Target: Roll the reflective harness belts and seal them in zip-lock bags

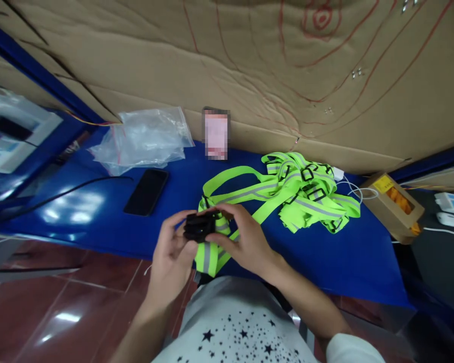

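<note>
Near the front edge of the table, both hands grip a dark black plastic buckle (200, 227), whose finer details are too dark to make out. My left hand (174, 244) has its fingers and thumb closed around the left side. From the right, my right hand (245, 237) pinches it between thumb and fingers. A neon yellow-green reflective strap (208, 258) with a grey stripe hangs below the buckle, over the table edge. It runs back to a tangled pile of the same reflective straps (306, 191) with black adjusters, at the right.
A black phone (146, 192) lies left of my hands on the blue table (302, 269). Behind it are clear zip bags (147, 138) and a blurred-out upright item (216, 133). At the right stand a cardboard box (395, 206) and white cable (357, 189). Cardboard (242, 70) walls the back.
</note>
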### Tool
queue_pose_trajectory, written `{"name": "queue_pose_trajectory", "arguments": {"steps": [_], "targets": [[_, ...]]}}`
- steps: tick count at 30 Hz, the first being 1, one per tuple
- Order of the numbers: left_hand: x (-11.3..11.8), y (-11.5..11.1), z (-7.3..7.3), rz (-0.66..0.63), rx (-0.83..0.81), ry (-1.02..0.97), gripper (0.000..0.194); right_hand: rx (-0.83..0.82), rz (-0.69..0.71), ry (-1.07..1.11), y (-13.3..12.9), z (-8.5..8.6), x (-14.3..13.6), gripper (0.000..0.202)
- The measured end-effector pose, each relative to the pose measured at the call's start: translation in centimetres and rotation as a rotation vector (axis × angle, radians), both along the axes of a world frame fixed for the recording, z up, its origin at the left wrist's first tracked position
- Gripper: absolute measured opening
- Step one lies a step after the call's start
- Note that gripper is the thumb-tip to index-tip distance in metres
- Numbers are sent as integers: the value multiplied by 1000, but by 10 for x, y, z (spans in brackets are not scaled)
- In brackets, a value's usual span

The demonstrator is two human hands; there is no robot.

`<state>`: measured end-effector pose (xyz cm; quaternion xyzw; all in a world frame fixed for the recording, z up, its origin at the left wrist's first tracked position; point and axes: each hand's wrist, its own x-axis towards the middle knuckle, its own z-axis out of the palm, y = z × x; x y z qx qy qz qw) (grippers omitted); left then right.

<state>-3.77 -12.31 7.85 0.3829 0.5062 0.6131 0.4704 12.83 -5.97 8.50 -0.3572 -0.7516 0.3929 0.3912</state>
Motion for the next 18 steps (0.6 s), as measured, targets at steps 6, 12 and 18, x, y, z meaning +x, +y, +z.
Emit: {"name": "queue_pose_trajectory", "arguments": {"steps": [6,12,18], "targets": [[-6,26,-2,-461,189,-109,26,-131,41,191,6,2,40,31],[19,57,-12,-542,354,100,45,-232,-31,265,1,-13,58,34],[64,48,-27,-301,400,175,46,-529,-164,486,-7,-36,59,37]]}}
